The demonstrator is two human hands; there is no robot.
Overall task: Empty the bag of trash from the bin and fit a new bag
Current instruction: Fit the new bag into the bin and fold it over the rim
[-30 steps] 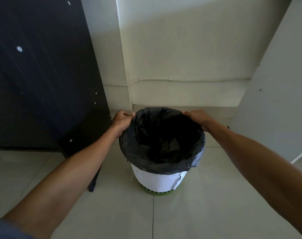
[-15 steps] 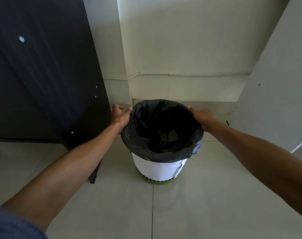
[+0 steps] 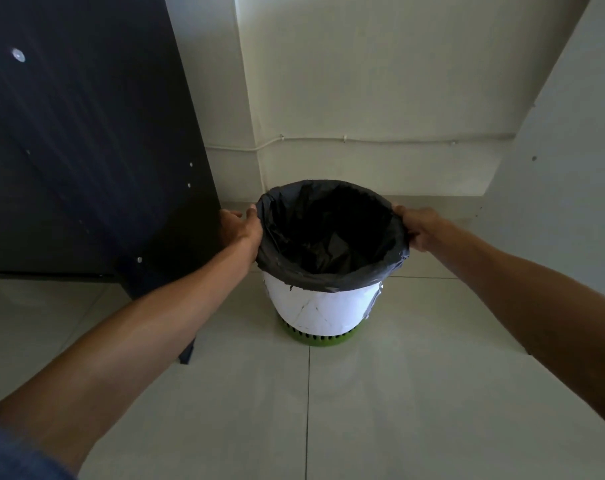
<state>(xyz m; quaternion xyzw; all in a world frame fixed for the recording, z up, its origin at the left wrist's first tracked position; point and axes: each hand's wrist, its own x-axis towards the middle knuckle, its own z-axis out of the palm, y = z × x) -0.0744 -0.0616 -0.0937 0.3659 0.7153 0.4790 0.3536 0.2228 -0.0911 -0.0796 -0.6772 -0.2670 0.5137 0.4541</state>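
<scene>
Head view: the bin (image 3: 323, 308) stands upright on the tiled floor (image 3: 398, 393) at the centre of the frame, its long axis vertical, white-sided with a green slotted base. A black bag (image 3: 328, 237) lines it, the mouth stretched open and its hem folded down over the rim; the plastic is crumpled inside and no trash shows in the dark interior.

The left hand (image 3: 240, 228) sits at the rim's left edge and the right hand (image 3: 417, 226) at its right edge, so the bag lies directly between the two grips, neither nearer. The right grip looks clenched on the folded hem. The left palm lies against the hem with fingers spread; whether it is pinching plastic cannot be told.

A dark cabinet panel (image 3: 86, 150) stands close by at the left of the frame.

By this look, the next move would be made at the hem, at the two opposite points.
</scene>
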